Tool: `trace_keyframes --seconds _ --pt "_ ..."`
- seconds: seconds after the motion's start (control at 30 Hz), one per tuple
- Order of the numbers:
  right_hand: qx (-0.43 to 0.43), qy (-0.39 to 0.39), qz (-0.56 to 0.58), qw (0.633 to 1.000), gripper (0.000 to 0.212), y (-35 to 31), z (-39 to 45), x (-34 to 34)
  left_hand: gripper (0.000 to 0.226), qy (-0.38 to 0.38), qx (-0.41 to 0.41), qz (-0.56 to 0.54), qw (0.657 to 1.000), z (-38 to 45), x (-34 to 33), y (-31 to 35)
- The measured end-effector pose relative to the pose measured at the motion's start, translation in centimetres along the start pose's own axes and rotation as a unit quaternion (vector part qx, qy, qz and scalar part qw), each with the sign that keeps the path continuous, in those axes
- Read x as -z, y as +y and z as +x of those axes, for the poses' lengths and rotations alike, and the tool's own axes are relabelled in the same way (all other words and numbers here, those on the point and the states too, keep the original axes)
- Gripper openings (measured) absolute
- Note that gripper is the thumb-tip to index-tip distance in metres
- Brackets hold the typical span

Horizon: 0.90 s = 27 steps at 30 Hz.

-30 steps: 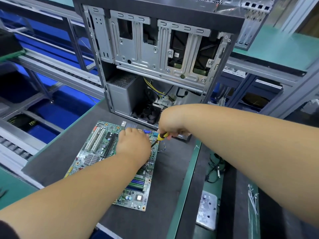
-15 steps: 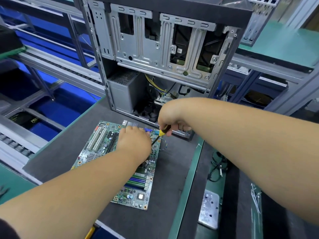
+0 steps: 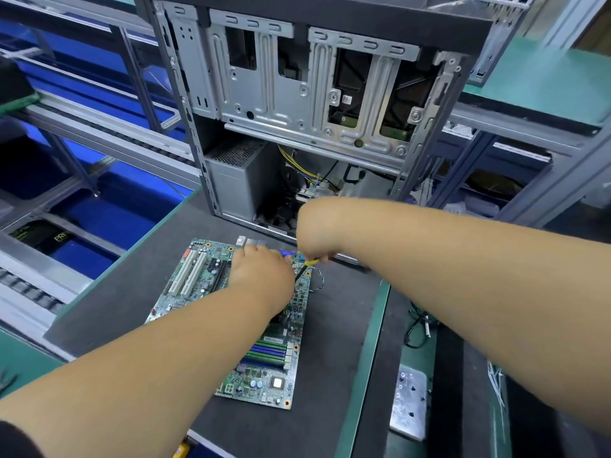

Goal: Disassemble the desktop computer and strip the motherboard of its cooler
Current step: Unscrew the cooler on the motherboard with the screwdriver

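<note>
Head view shows the motherboard [image 3: 211, 312] lying flat on the dark bench mat [image 3: 125, 292], out of the computer case [image 3: 314, 104], which stands upright just beyond it at twelve o'clock. The left hand [image 3: 261, 276] lies knuckles-up over the middle of the board, covering the spot where the cooler would sit; the cooler itself is hidden beneath it, and I cannot tell whether the fingers curl round anything or simply press down. The right hand [image 3: 314, 233] is clenched round the yellow handle of a screwdriver [image 3: 305, 267], its dark shaft angling down toward seven o'clock to meet the board right beside the left hand. Compared with a second ago, both hands stay in much the same place on the board, and only the screwdriver's tilt shifts slightly, so the right hand seems to keep working one fastener at the board's far right edge. In my judgement the cooler is not yet free and this screw is the step in hand. A fan lead [image 3: 319, 279] loops off the board at three o'clock and may snag when the cooler lifts
</note>
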State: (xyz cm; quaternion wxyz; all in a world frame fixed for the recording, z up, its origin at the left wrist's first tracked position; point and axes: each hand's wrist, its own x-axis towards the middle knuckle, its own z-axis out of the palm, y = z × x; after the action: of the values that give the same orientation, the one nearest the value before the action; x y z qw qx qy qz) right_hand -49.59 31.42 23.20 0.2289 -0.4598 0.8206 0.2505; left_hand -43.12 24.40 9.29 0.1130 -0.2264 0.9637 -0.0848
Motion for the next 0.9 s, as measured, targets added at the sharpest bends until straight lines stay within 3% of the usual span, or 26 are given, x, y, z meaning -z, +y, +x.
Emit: trace_keyframes --seconds 0.07,0.1,0.13,0.23,0.3,0.33,0.4,0.47,0.57,0.6,0.63,0.67,0.73,0.8,0.83,0.9 --pt "-0.086 -0.129 0.246 0.957 0.032 0.9 0.9 0.6 0.052 -0.001 -0.005 0.000 1.000 0.1 0.0 0.0" --pt "-0.109 -0.157 0.310 0.931 0.033 1.3 0.8 0.7 0.053 -0.003 -0.004 -0.005 1.000 0.2 0.0 0.0" --pt "-0.100 -0.162 0.306 0.933 0.035 1.6 0.5 0.7 0.052 -0.006 -0.003 -0.009 1.000 0.3 0.0 -0.1" --pt "-0.016 -0.018 0.032 0.999 0.028 1.4 -0.9 -0.3 0.048 -0.019 -0.009 -0.008 1.000 0.5 0.2 -0.1" --pt "0.036 0.104 -0.138 0.984 0.009 0.9 -1.8 -0.8 0.049 -0.028 -0.009 -0.005 1.000 0.5 0.3 -0.1" --pt "0.069 0.149 -0.206 0.965 0.015 0.9 -1.8 -1.2 0.049 -0.031 -0.007 -0.005 0.999 0.5 0.4 -0.1" --pt "0.128 0.174 -0.283 0.934 0.014 1.0 -1.8 -1.8 0.050 -0.040 -0.007 -0.003 0.999 0.6 0.6 -0.2" --pt "0.102 0.168 -0.228 0.953 0.019 0.6 -1.2 -1.5 0.049 -0.045 -0.015 0.007 0.999 0.6 0.6 -0.2" --pt "0.001 0.004 -0.016 1.000 0.029 0.3 0.6 0.0 0.048 -0.044 -0.039 0.026 0.998 0.7 0.4 -0.3" --pt "-0.051 -0.064 0.138 0.987 0.030 0.5 1.3 0.4 0.048 -0.045 -0.043 0.029 0.998 0.7 0.4 -0.3" --pt "-0.097 -0.127 0.272 0.949 0.032 0.7 1.5 0.7 0.048 -0.048 -0.043 0.030 0.997 0.7 0.4 -0.3" --pt "-0.120 -0.169 0.331 0.921 0.034 0.9 1.5 1.1 0.047 -0.051 -0.043 0.028 0.997 0.8 0.5 -0.4" --pt "-0.103 -0.151 0.255 0.950 0.035 1.1 0.9 1.0 0.047 -0.056 -0.050 0.026 0.997 1.0 0.6 -0.4" --pt "-0.047 -0.053 0.064 0.995 0.029 0.7 0.0 0.5 0.045 -0.057 -0.049 0.023 0.997 1.0 0.7 -0.5" --pt "-0.018 0.015 -0.037 0.999 0.021 0.5 -0.6 0.4 0.044 -0.056 -0.047 0.019 0.997 0.9 0.7 -0.6" --pt "0.064 0.125 -0.204 0.969 0.009 0.6 -1.4 -0.2 0.046 -0.054 -0.040 0.010 0.998 0.8 0.8 -0.6"
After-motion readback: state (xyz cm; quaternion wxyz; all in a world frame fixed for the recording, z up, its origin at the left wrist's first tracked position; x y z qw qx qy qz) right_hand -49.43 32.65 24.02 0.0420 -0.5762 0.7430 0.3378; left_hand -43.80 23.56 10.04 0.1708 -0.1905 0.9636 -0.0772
